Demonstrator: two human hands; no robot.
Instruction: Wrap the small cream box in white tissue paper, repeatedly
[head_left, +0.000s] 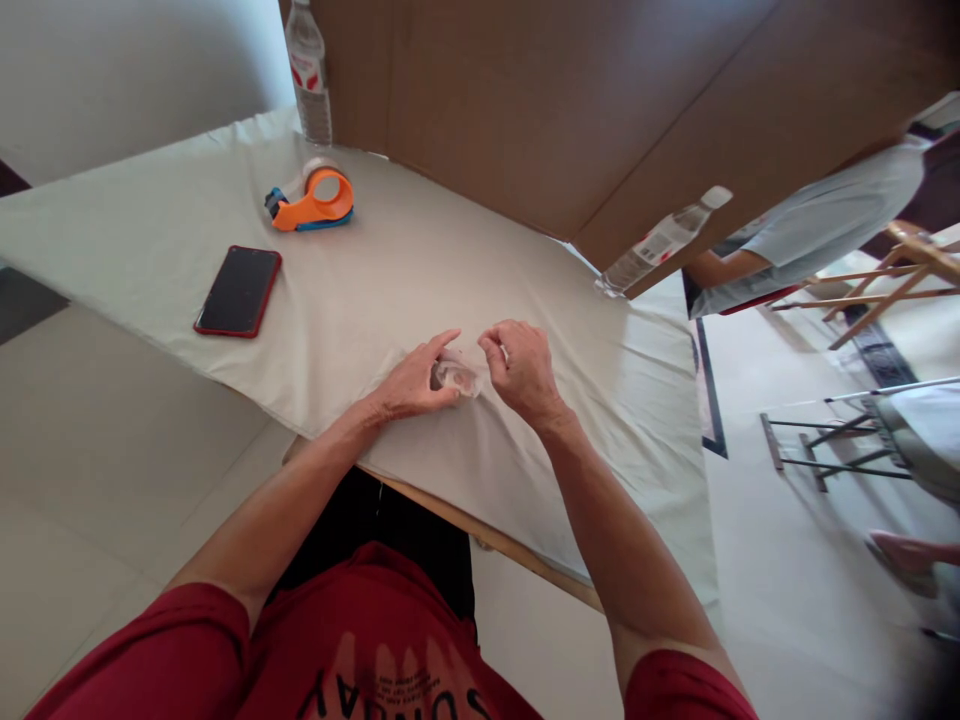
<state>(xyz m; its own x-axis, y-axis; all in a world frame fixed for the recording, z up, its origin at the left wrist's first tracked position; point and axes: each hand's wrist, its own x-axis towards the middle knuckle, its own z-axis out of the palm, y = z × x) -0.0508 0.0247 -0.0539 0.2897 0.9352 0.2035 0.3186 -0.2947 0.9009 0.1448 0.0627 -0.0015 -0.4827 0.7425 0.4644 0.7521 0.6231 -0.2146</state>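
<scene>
Near the table's front edge lies a small clear plastic packet (459,378), with something brownish showing through it. My left hand (416,382) curves round its left side, thumb in front and fingers behind, steadying it against the cloth. Just right of the packet, my right hand (521,368) is closed, its thumb and forefinger pinched together. Whatever is in that pinch, if anything, is too small to make out. A narrow gap separates the right hand from the packet.
On the cloth-covered table (390,260) are a black phone in a red case (238,291), an orange tape dispenser (319,203) and two water bottles, one far left (309,80), one right (660,245). A brown cardboard panel (525,110) borders the back. Another person's sleeve (832,225) shows beyond.
</scene>
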